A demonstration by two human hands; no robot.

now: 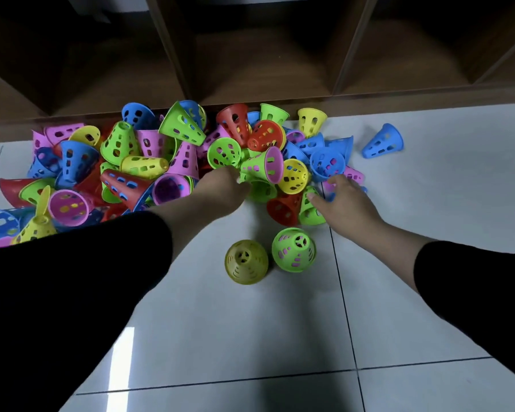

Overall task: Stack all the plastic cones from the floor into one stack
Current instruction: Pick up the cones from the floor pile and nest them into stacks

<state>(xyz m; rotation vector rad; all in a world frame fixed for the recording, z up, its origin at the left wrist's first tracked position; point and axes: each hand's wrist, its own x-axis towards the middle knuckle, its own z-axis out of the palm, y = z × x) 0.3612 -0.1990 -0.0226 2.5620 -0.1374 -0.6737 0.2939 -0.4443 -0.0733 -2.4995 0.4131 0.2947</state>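
the cones (173, 162) are pink, blue, green, yellow and red, all pierced with holes. a green one (293, 250) shows pink through its holes, beside a dull yellow one (246, 261). white tiled floor (250, 337), brown shelf (250, 55), black sleeves (72, 292).

— Where are the hands?
— Both at the heap of cones (167, 162) on the tiled floor (250, 337). The left hand (220, 185) grips a green cone (257, 166) with a purple one nested inside.
— And the right hand (344, 200)?
— Fingers spread over the heap's edge; possibly touching a cone, hard to tell.
— Anything apart?
— A yellow cone (246, 262) and a green upright cone (293, 249) stand side by side nearer; a blue cone (384, 141) lies alone to the right.
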